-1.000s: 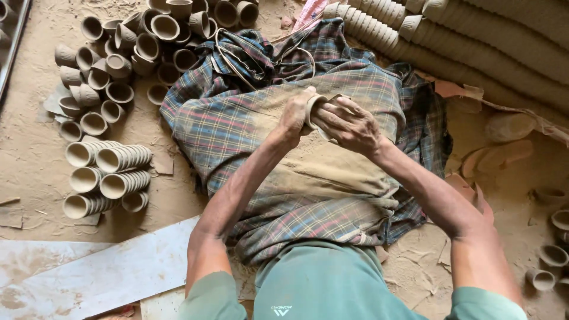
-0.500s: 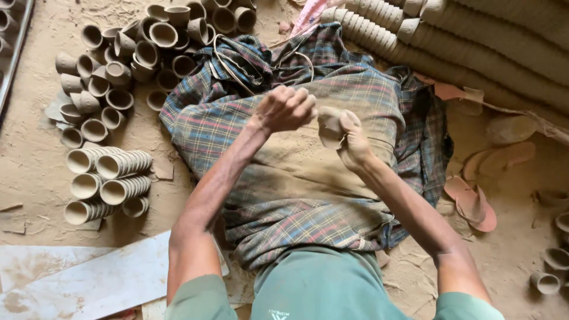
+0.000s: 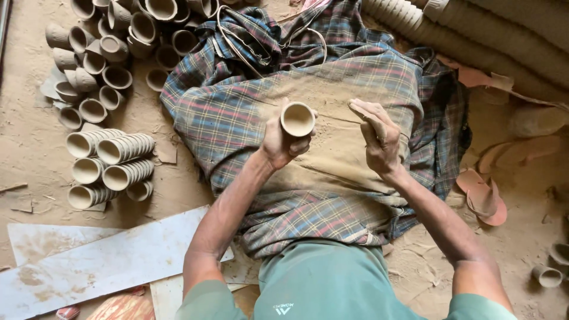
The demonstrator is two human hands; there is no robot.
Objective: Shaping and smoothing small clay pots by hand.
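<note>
1. A plaid cloth (image 3: 308, 178), dusted with clay, fills the centre of the frame over the person's lap.
2. Long rows of nested clay cups (image 3: 474, 35) run across the upper right corner.
3. A pale board (image 3: 106, 261) lies on the sandy floor (image 3: 29, 154) at lower left.
4. Stacked cups (image 3: 112, 160) lie on their sides at centre left; loose cups (image 3: 101, 53) crowd the upper left. Judging by these, many are shaped already.
5. The right hand (image 3: 379, 139), right of centre, is flat and empty, its grip open above the cloth.
6. The left hand (image 3: 278, 142) has its grip closed round one small clay cup (image 3: 297, 118), mouth up at frame centre, not yet set with the others.
</note>
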